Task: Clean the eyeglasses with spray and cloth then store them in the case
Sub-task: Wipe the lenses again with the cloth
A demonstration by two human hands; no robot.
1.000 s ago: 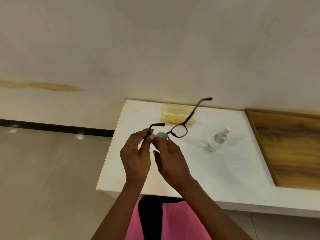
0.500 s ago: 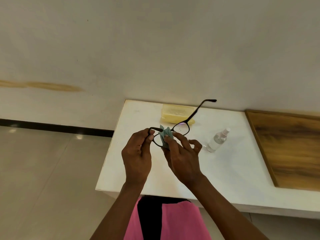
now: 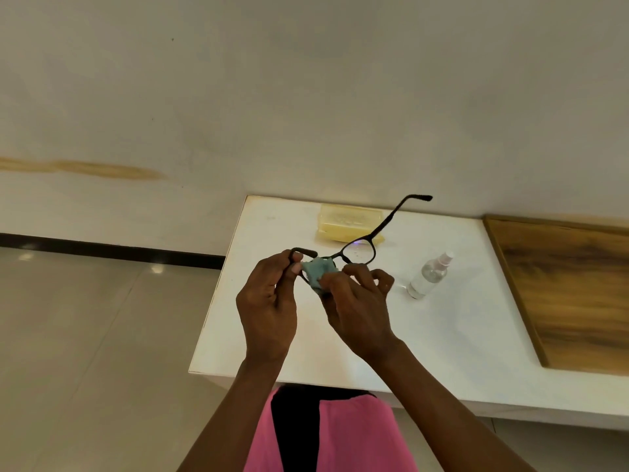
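Observation:
Black-framed eyeglasses (image 3: 373, 247) are held in the air above the white table (image 3: 459, 335), both temples unfolded. My left hand (image 3: 269, 308) pinches the frame's left end near the hinge. My right hand (image 3: 357, 308) presses a small pale blue cloth (image 3: 318, 271) around the left lens, which the cloth hides. The right lens is bare and visible. A clear spray bottle (image 3: 429, 275) with a white nozzle rests on the table to the right. The translucent yellow case (image 3: 347, 223) sits at the table's far edge, against the wall.
A wooden board (image 3: 571, 287) covers the table's right part. The table's left edge drops to a tiled floor (image 3: 85, 335). A plain wall (image 3: 306, 97) rises right behind the table. Pink and black clothing shows below my arms.
The cloth, spread flat half a second ago, is now bunched over the left lens. My right hand's fingers have curled closer around it. The glasses stay at nearly the same spot.

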